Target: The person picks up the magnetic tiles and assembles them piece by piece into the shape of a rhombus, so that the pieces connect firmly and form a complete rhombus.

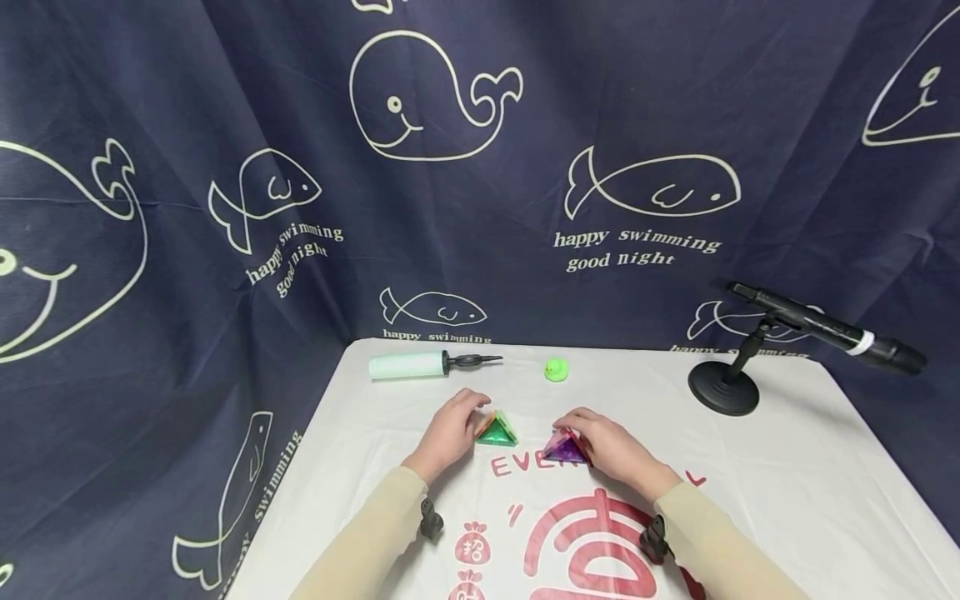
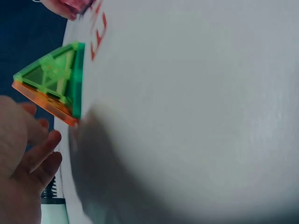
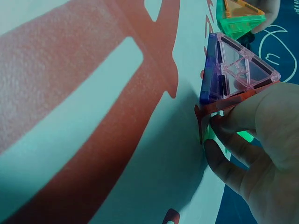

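Observation:
My left hand (image 1: 452, 423) is beside the left side of a small pyramid of green and orange magnetic tiles (image 1: 498, 430). In the left wrist view, the loosely bent fingers (image 2: 44, 151) lie near its orange side, and a gap shows between them. To the right stands a second pyramid of purple, pink and red magnetic tiles (image 1: 566, 448). My right hand (image 1: 609, 443) grips this one from its right, a digit against the red tile (image 3: 229, 100) in the right wrist view. The far side of this grip is hidden. Both pyramids rest on the white-covered table.
Behind the hands lie a pale green hand pump (image 1: 408, 365) with a black nozzle and a bright green toy duck (image 1: 556, 369). A black microphone on a round-based stand (image 1: 724, 387) occupies the back right. A dark blue curtain (image 1: 525, 208) hangs behind the table (image 1: 795, 467).

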{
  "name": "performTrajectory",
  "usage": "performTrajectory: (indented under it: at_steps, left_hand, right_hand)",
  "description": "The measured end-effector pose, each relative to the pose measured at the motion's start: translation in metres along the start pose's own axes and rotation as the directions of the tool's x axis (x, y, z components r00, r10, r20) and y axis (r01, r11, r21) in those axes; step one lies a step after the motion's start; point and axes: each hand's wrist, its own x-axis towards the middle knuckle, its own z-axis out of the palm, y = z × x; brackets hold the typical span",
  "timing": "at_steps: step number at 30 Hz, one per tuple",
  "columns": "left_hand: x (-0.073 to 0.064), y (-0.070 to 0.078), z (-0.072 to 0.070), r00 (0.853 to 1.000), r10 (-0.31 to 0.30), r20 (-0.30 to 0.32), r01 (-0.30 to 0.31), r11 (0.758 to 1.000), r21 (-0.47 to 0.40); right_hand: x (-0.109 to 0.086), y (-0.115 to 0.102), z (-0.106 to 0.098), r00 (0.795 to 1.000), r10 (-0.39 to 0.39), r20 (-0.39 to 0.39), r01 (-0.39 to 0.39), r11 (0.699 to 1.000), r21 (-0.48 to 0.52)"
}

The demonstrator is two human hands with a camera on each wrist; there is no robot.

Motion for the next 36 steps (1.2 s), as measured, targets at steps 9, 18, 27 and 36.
performTrajectory:
  at_steps: [9,18,27,36]
  left_hand:
    - [0.003,-0.009,0.005,0.980,0.126,0.154,-0.129,0.992,0.010]
    - [0.006,-0.010,0.000,0.976,0.075,0.204,-0.076,0.997,0.001]
    - [-0.004,-0.016,-0.004,0.987,0.011,0.163,-0.006,1.000,-0.028]
    - [-0.018,-0.011,-0.003,0.994,-0.028,0.102,0.032,0.999,-0.033]
  right_hand:
    - [0.000,0.003,-0.001,0.999,-0.046,0.015,0.046,0.999,-0.004]
    - [-0.004,0.005,-0.006,1.000,0.006,0.010,-0.005,1.000,-0.028]
    - [-0.021,0.012,-0.013,0.996,0.088,-0.016,-0.089,0.996,-0.016]
    - [-0.040,0.017,-0.013,0.985,0.166,-0.050,-0.167,0.986,-0.021]
